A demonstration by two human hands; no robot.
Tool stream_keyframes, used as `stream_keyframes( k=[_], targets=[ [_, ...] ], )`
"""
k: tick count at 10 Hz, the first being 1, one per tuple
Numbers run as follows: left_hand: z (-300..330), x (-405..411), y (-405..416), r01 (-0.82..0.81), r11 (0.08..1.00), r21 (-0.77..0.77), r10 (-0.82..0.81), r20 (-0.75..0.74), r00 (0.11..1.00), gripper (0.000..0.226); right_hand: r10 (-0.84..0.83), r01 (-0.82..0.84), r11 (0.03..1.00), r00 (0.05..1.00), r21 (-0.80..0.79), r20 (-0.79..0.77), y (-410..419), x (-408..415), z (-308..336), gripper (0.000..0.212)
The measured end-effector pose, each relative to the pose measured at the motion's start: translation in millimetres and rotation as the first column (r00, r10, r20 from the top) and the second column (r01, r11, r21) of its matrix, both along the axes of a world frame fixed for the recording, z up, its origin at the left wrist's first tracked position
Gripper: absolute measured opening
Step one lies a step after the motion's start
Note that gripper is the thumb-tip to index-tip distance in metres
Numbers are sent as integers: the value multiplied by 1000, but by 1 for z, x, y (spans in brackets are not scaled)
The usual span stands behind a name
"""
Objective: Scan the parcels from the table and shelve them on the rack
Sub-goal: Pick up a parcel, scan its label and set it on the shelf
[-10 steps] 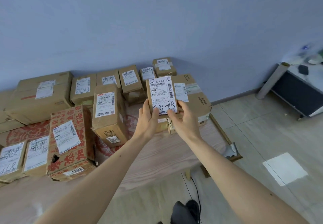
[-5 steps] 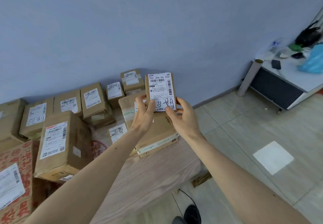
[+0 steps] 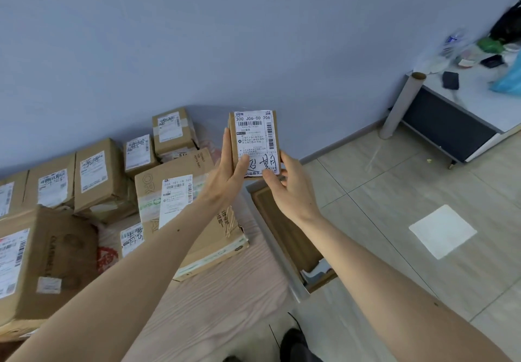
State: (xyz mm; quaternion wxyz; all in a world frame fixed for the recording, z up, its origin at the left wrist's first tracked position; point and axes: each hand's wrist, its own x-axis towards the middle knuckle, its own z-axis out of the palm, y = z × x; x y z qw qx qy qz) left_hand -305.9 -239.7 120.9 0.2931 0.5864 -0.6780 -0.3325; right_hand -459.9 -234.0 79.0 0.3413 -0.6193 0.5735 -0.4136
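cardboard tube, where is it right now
In the head view the cardboard tube stands at the upper right, leaning against the left end of the low cabinet, its foot on the floor by the wall.

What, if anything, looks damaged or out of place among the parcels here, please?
The big parcel at the table edge looks battered: wrinkled tape and a crushed lower side. It lies askew. The small parcel held by the left hand and right hand looks intact.
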Motion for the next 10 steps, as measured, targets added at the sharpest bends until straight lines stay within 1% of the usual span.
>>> stream_keyframes(
  k=[1,2,3,5,6,7,8,9,10],
  targets=[
    [-8,-11,-16,63,998,-18,-62,34,997,74,-12,12,1000,1000,-1,-23,-12,-12,-15,42],
    [-29,-19,-36,145,989,-31,-142,86,986,77,-24,23,1000,993,-10,-113,-22,-24,-35,44],
    [-58,-29,-55,177,984,-24,-173,116,978,78,-56,55,998,981,-8,-188,-28,-36,-57,47],
    [-112,-64,-81,252,967,35,-254,138,957,77,-161,176,982,968,63,-194,-31,-64,-104,48],
    [-140,-89,-83,214,975,62,-222,154,963,71,-211,228,969,963,90,-168,-29,-80,-134,47],
    [-173,-108,-79,217,973,81,-227,164,960,71,-226,247,961,960,122,-163,-24,-96,-165,49],
    [-209,-120,-74,225,969,98,-240,185,953,72,-216,248,957,955,148,-205,-15,-111,-195,58],
    [-241,-126,-74,235,962,139,-262,230,937,72,-203,245,954,953,175,-226,-6,-122,-223,53],
    [-267,-129,-79,231,954,193,-276,261,925,70,-244,294,921,947,256,-210,4,-127,-252,51]
  ],
)
